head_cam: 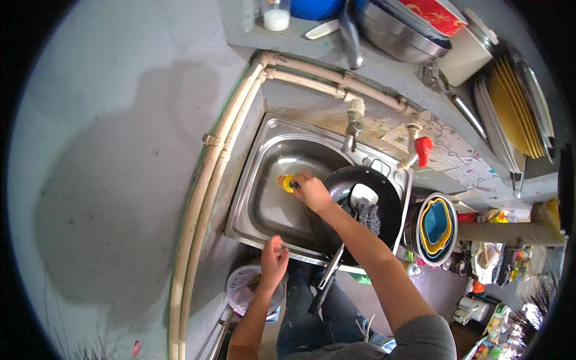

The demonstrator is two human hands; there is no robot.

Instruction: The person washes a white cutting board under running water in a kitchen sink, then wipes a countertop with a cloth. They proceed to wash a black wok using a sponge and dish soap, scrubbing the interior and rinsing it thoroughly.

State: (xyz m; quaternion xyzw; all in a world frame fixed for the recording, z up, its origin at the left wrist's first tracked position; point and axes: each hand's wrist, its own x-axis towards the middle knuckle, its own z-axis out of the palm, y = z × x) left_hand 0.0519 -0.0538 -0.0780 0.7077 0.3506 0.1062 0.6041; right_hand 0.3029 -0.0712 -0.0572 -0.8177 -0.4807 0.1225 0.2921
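My right hand (311,191) reaches over the stainless-steel sink (270,216), its fingers pinching a small yellow and dark green item (288,182), possibly a scouring sponge. At the sink's front rim is my left hand (273,263), fingers bent. A small dark spot shows between its thumb and fingers; whether it holds something is unclear. A black wok (388,191) rests over the right part of the sink, partly beneath my right forearm. Inside it lie a metal spatula (363,194) and a dark grey mesh scourer (370,217). The spatula's handle sticks out toward me beside the wok handle (320,299).
A metal tap (353,130) and a red-handled valve (423,152) stand behind the sink. Pipes (216,144) run along the wall. Nested basins and baskets (435,225) stand at the right, a waste bin (238,292) below left. The shelf (297,40) above holds bowls and plates (513,112).
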